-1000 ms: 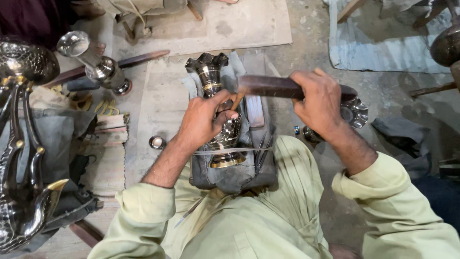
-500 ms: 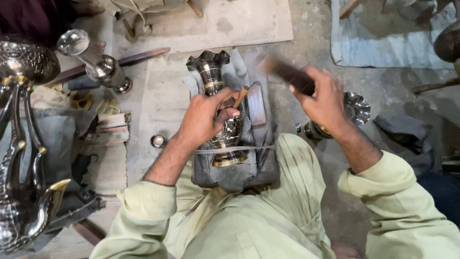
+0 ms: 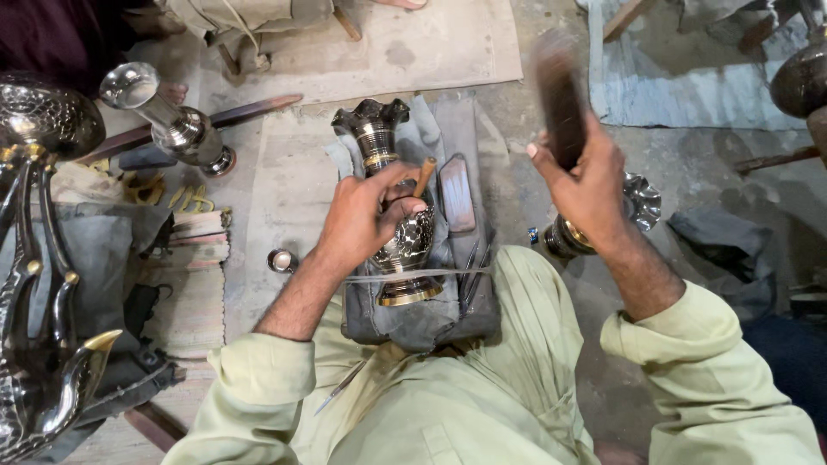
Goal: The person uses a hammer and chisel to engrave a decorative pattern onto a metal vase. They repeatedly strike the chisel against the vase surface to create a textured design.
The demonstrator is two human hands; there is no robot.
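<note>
A dark engraved metal vase (image 3: 385,164) with a flared rim lies on a grey padded cushion (image 3: 431,319) in my lap, held down by a thin strap. My left hand (image 3: 366,215) rests on the vase body and pinches a small wooden-handled chisel (image 3: 425,175) against it. My right hand (image 3: 586,185) is raised to the right of the vase and grips a dark wooden mallet (image 3: 558,95), which points upward and is blurred.
A second shiny vase (image 3: 172,125) lies at the upper left beside a wooden stick. A large ornate metal piece (image 3: 39,258) fills the left edge. Another small vase (image 3: 633,211) sits behind my right wrist. Flat tools (image 3: 457,194) lie on the cushion.
My right hand has swung the mallet up, from lying level over the vase to standing raised at the right. My left hand has stayed on the vase with the chisel.
</note>
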